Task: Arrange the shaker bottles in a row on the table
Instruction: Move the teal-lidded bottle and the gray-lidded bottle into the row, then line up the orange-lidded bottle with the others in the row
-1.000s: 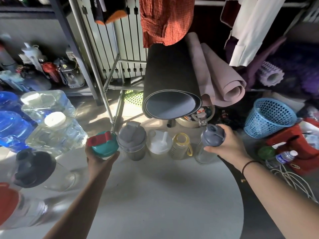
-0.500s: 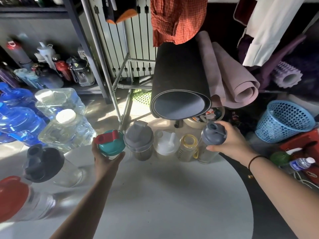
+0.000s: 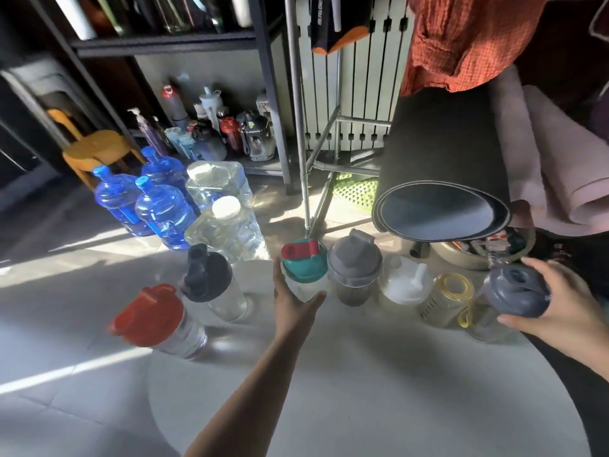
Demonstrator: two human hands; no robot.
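Two hands gripping: left hand (image 3: 295,303) teal-lid shaker (image 3: 304,270), right hand (image 3: 560,300) grey-lid shaker (image 3: 514,293); labels unreadable.

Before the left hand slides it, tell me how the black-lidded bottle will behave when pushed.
The black-lidded bottle looks see-through and empty, so it is probably light and should slide easily on the smooth white table. It is tall with a bulky lid, so a push near the top may tip it. Once on its side, its round body would likely roll. Pushing low seems safer.

Seven lidded clear plastic shaker bottles (image 3: 354,272) on table; three blue water jugs (image 3: 163,212), two clear plastic jugs (image 3: 227,225), two rolled mats (image 3: 441,179).
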